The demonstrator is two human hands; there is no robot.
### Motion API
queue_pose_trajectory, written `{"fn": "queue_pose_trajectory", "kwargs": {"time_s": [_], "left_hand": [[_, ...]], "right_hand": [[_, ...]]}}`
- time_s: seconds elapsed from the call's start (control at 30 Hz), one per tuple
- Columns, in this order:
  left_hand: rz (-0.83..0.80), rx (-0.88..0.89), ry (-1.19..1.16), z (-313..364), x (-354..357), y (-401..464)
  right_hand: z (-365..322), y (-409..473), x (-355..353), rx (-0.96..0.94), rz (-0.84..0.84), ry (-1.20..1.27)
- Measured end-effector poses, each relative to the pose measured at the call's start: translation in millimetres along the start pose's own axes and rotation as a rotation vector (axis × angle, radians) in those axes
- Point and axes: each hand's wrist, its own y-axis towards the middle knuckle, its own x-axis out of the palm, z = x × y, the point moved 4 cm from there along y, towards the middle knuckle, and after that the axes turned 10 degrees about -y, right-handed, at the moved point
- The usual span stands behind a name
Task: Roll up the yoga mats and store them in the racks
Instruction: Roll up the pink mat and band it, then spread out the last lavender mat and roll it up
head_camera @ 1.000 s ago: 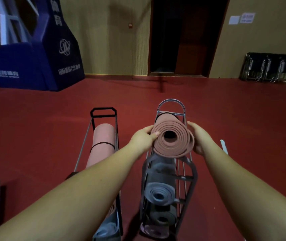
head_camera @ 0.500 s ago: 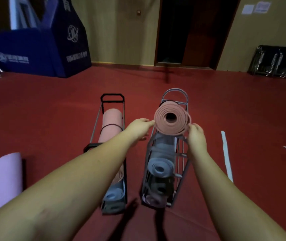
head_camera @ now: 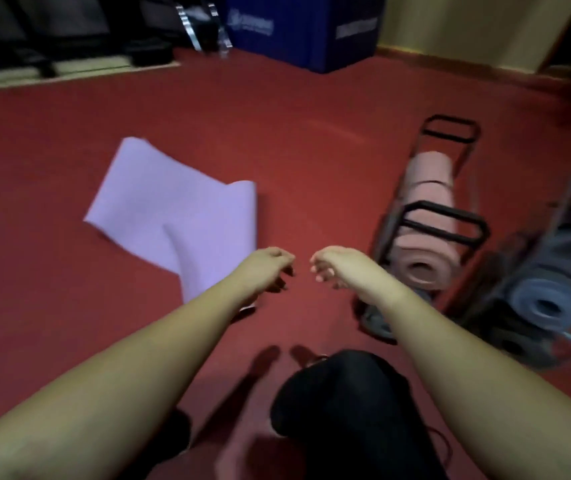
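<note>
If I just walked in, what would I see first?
Probably the purple yoga mat, lying unrolled on the red floor at left. Next, two empty hands, left hand and right hand, hanging over the floor, and the black rack at right holding rolled pink mats.

lilac mat (head_camera: 173,206), red floor (head_camera: 312,133), pink rolled mat (head_camera: 426,237), black rack (head_camera: 450,129)

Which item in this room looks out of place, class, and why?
The purple mat lies unrolled on the red floor, rumpled with a raised fold, left of the black rack, whose pink mats are rolled. Both hands, left and right, hold nothing.
</note>
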Motion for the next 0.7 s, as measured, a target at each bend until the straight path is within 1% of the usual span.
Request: {"fn": "queue_pose_trajectory", "kwargs": {"time_s": [0.03,0.1,0.17,0.27,0.33,0.43,0.57,0.67,0.7], "left_hand": [[0.063,-0.047,-0.013,-24.6,-43.7,-4.9],[0.169,-0.135,-0.058,-68.2,-110.7,-10.6],[0.253,-0.216,-0.114,-109.1,-166.7,-10.7],[0.343,-0.324,-0.186,-161.1,-213.6,0.7],[0.369,-0.384,-0.219,-192.8,-233.6,19.3],[0.390,-0.449,-0.202,-235.3,-250.8,58.2],[0.360,-0.502,-0.141,-293.1,-262.3,124.8],[0.421,-0.546,-0.081,-330.1,-269.6,164.5],[0.447,-0.553,-0.096,-342.6,-270.8,177.5]], "right_hand": [[-9.0,17.3,39.3,0.006,-0.105,-0.076],[-14.3,47.5,98.6,0.026,-0.252,-0.272],[-13.1,77.9,150.6,0.032,-0.342,-0.473],[4.0,114.4,201.5,0.014,-0.400,-0.752],[21.6,142.4,231.8,0.024,-0.404,-0.886],[56.2,181.3,267.9,0.084,-0.434,-0.959],[102.8,235.8,301.4,0.128,-0.451,-1.025],[128.3,266.5,325.2,0.133,-0.480,-1.020],[134.7,276.5,334.1,0.125,-0.490,-1.002]]}}
